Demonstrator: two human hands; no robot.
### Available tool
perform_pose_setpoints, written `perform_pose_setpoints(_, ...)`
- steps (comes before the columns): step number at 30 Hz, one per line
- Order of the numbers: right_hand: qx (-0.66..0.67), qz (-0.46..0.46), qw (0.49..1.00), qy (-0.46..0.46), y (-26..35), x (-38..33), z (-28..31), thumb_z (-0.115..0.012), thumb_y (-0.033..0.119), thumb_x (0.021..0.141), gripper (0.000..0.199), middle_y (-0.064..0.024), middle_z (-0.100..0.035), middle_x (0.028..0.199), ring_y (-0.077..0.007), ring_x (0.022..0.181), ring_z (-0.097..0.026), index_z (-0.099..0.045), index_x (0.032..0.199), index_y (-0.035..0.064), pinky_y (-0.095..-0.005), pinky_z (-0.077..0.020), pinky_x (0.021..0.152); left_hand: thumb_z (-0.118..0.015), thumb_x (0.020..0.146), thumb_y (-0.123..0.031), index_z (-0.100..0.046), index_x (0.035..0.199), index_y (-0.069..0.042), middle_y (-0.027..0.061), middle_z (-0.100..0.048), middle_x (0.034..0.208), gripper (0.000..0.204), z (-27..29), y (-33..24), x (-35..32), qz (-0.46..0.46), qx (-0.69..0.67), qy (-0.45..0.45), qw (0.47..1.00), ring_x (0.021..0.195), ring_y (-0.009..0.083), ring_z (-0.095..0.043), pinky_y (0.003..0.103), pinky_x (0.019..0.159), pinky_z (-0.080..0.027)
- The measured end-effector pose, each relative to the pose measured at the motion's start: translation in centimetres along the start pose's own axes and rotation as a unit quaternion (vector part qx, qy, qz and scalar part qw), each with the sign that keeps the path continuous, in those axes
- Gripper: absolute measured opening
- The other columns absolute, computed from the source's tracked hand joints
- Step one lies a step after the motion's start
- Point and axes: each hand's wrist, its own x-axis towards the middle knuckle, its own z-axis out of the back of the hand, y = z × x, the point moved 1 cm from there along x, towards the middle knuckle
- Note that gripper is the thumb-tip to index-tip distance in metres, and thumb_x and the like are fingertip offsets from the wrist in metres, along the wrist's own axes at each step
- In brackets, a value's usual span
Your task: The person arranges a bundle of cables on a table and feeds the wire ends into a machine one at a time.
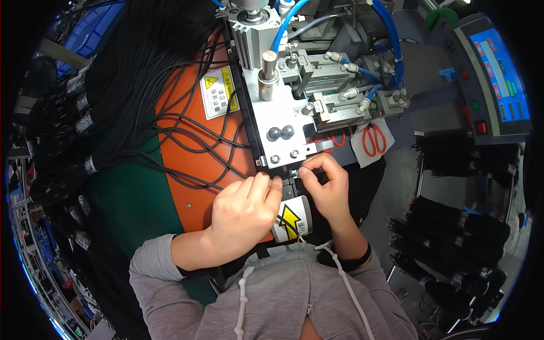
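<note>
My left hand (243, 208) is closed, its fingers curled at the front of a metal press fixture (283, 116). A black cable (284, 222) comes out from under this hand, and its end shows thin coloured wires near my sweatshirt. The left fingertips are partly hidden by the hand itself. Close beside, my right hand (327, 186) pinches thumb and forefinger together at the fixture's lower edge. A tiny bright piece shows at those fingertips, too small to name. Between my wrists lies a white label (303, 215) with a yellow arrow.
Black cables (195, 133) run across the orange board (190, 207) from a large bundle at left. Red-handled scissors (374, 140) lie right of the fixture, near blue air hoses (391, 28). A control screen (501, 79) stands far right, above more hanging cable bundles (453, 238).
</note>
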Motion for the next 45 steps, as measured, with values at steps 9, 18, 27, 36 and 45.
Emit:
perform_pose_setpoints(9,0.112,0.253,0.940,0.201,2.7,0.1,2.4,-0.078,0.003,0.073,0.021,-0.0056,-0.065,0.082,-0.0211,0.077,-0.063,-0.070,0.092,0.0037,-0.0324,-0.0495,0.069,-0.067,0.070,-0.006,-0.068,0.089,-0.003,0.0008,-0.048,0.071,0.019,0.1,0.4,0.1,0.030,0.043,-0.018,0.998,0.061,0.0110,-0.057,0.025,0.051,-0.044)
perform_pose_setpoints(18,0.120,0.308,0.933,0.142,3.7,-1.0,1.9,-0.081,0.003,0.070,0.025,-0.0080,-0.065,0.084,-0.0210,0.077,-0.061,-0.068,0.091,0.0002,-0.0298,-0.0472,0.065,-0.075,0.071,-0.006,-0.069,0.096,-0.002,0.0051,-0.060,0.084,0.026,0.4,1.1,0.3,0.058,-0.090,-0.069,0.992,0.062,0.0185,-0.060,0.033,0.052,-0.046)
perform_pose_setpoints(27,0.225,0.139,0.964,-0.004,4.6,-0.8,0.7,-0.080,0.000,0.072,0.026,-0.0114,-0.064,0.083,-0.0210,0.077,-0.061,-0.064,0.092,-0.0025,-0.0296,-0.0485,0.068,-0.075,0.073,-0.009,-0.069,0.091,0.000,0.0070,-0.061,0.085,0.021,0.6,0.3,0.9,-0.040,-0.145,-0.168,0.974,0.058,0.0179,-0.058,0.029,0.048,-0.047)
perform_pose_setpoints(36,0.137,0.265,0.952,0.075,3.9,0.8,1.0,-0.082,0.001,0.068,0.023,-0.0085,-0.064,0.076,-0.0210,0.074,-0.061,-0.067,0.085,-0.0007,-0.0307,-0.0487,0.066,-0.076,0.071,-0.003,-0.066,0.083,0.000,0.0073,-0.059,0.078,0.017,0.4,0.6,0.9,-0.009,-0.290,-0.161,0.943,0.058,0.0183,-0.057,0.030,0.046,-0.045)
perform_pose_setpoints(45,-0.134,0.294,0.946,-0.028,5.5,0.4,1.9,-0.078,0.002,0.070,0.016,-0.0071,-0.064,0.076,-0.0186,0.072,-0.059,-0.064,0.077,0.0003,-0.0292,-0.0467,0.065,-0.070,0.070,-0.002,-0.066,0.084,-0.003,0.0027,-0.052,0.073,0.015,-0.1,1.0,0.9,-0.033,-0.151,-0.133,0.979,0.056,0.0151,-0.051,0.027,0.044,-0.040)
